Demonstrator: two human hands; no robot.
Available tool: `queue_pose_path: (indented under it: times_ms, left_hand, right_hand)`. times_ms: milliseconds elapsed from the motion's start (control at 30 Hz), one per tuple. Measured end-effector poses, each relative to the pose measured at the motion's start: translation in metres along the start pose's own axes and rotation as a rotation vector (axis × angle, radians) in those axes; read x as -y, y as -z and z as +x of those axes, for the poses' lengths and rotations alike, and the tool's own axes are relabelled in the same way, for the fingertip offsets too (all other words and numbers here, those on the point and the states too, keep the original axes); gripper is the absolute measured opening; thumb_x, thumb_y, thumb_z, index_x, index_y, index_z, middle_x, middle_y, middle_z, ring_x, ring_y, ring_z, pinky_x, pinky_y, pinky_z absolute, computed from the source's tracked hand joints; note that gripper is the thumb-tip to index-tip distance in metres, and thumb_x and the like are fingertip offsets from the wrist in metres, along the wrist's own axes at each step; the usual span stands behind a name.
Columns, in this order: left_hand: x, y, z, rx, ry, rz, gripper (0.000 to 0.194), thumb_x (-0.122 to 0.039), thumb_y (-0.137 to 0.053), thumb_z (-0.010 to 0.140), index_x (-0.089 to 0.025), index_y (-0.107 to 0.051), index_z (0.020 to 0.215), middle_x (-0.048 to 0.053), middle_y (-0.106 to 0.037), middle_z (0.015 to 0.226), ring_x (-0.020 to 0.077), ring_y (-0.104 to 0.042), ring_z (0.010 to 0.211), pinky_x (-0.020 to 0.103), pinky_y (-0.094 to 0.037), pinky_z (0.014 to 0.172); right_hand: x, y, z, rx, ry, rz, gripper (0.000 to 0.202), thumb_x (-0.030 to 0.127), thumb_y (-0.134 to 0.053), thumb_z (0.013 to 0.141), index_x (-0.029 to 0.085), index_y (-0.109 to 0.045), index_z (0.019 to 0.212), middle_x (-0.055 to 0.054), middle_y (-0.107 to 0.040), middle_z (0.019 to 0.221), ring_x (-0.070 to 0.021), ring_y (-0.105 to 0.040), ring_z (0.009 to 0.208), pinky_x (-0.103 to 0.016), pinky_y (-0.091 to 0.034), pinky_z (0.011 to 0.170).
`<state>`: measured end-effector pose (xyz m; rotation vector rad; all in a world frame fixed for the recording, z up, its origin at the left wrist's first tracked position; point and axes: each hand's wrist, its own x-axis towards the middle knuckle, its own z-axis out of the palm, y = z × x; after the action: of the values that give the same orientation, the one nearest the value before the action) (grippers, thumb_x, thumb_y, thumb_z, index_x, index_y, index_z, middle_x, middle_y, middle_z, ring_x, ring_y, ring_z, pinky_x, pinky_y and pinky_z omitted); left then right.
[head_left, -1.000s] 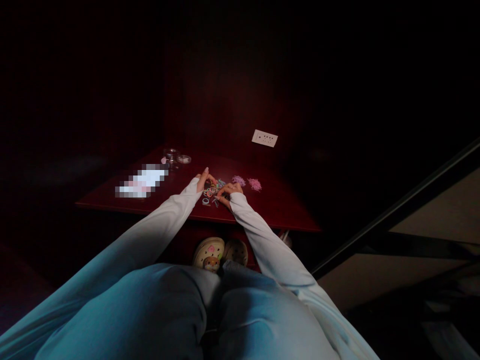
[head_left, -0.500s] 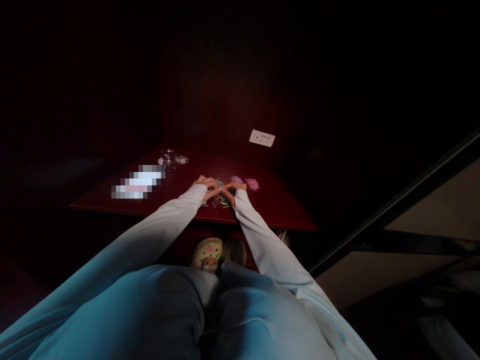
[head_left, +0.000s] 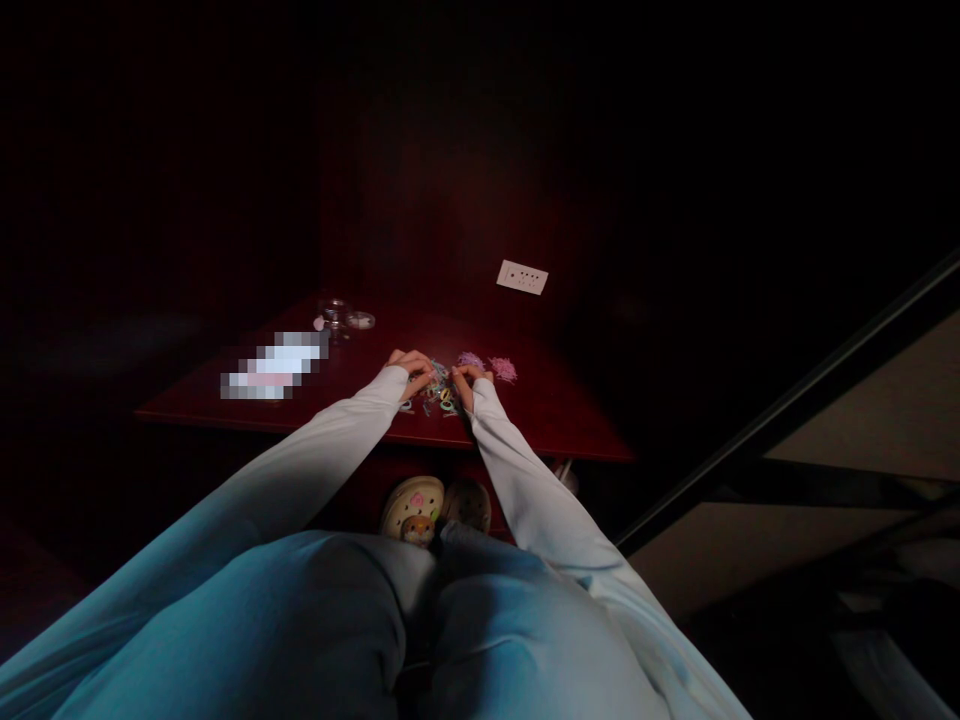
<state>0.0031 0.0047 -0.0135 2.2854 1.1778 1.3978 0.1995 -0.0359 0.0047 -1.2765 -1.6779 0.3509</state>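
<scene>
A loose pile of small, mixed-colour pieces (head_left: 442, 396), some of them ring-shaped, lies on the dark red table between my hands. My left hand (head_left: 412, 368) is at the pile's left side, fingers curled and drawn together. On the right side, my right hand (head_left: 469, 378) has thumb and fingertips pinched. Whatever either hand holds is too small to make out. Just beyond my right hand lie a purple heap (head_left: 470, 359) of thin short pieces and a pink heap (head_left: 502, 369) like it.
A bright, blurred-out flat object (head_left: 274, 367) lies on the table (head_left: 352, 422) at left. Behind it stand a clear jar (head_left: 334, 315) and a round lid-like piece (head_left: 361, 320). A socket plate (head_left: 523, 277) is on the back wall. Clogs (head_left: 412, 508) show below the table edge.
My hands have moved apart from fingertips meeting over the pile, leaving a small gap through which more of the pieces show. The view has shifted very slightly.
</scene>
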Motion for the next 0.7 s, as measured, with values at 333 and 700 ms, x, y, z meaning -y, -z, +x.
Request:
queue_pose_path:
  times_ms: [333, 700]
  left_hand:
    - [-0.010, 0.006, -0.001, 0.047, 0.024, 0.003, 0.023, -0.042, -0.068, 0.090, -0.026, -0.074, 0.073, 0.002, -0.077, 0.105, 0.0250, -0.055, 0.103, 0.039, -0.045, 0.095]
    - [-0.012, 0.014, 0.001, 0.123, 0.025, -0.006, 0.022, -0.040, -0.072, 0.089, -0.025, -0.072, 0.073, 0.004, -0.076, 0.108, 0.0251, -0.055, 0.104, 0.039, -0.044, 0.097]
  right_hand:
    - [0.004, -0.002, 0.005, 0.100, 0.055, -0.109, 0.035, 0.049, -0.060, 0.101, 0.022, -0.078, 0.085, -0.005, -0.072, 0.091, -0.0215, -0.060, 0.102, -0.037, -0.042, 0.103]
    - [0.011, 0.004, 0.000, 0.124, 0.082, -0.155, 0.029, 0.039, -0.065, 0.099, 0.022, -0.075, 0.079, -0.003, -0.071, 0.093, -0.0204, -0.057, 0.103, -0.040, -0.038, 0.106]
